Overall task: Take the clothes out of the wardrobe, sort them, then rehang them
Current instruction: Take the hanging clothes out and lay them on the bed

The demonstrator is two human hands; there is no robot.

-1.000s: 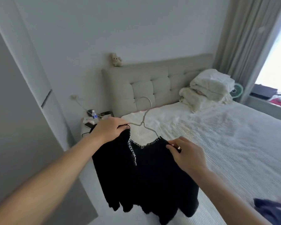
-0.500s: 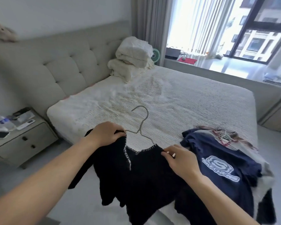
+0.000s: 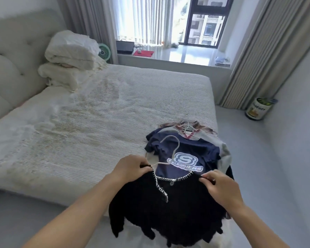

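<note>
Ribbed white bedspread [image 3: 104, 122] under black knit top [image 3: 168, 208] (wire hanger [image 3: 170, 153])

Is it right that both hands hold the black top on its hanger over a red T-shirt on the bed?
Not quite. The T-shirt under the black top is navy blue, not red, as the head view shows. The rest is right: the left hand and right hand hold the top on its hanger over the bed.

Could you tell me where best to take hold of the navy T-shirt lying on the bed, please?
Probably at its collar end, from above on the window side: the navy T-shirt lies flat on the bed, and the black top covers its lower part.
</note>
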